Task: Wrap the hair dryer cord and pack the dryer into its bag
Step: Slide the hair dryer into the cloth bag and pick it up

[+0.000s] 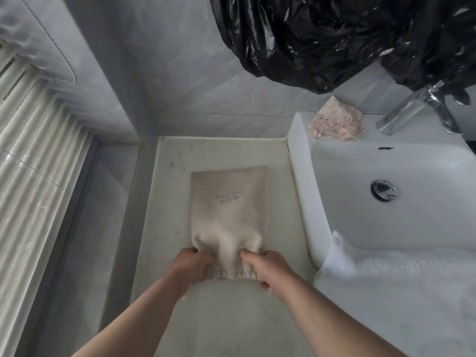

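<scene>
A beige cloth drawstring bag (229, 202) lies flat on the pale countertop (164, 202), its printed side up and its gathered mouth toward me. My left hand (192, 264) grips the left side of the bag near the mouth. My right hand (265, 265) grips the right side of the gathered mouth. The near half of the bag bulges. The hair dryer and its cord are not visible; whatever fills the bag is hidden by the cloth.
A white sink (386, 191) with a chrome tap (409, 109) borders the counter on the right. A pinkish cloth (337, 119) sits on its rim, a white towel (386, 269) drapes its front. A black plastic bag (334, 34) hangs above. Walls close the back and left.
</scene>
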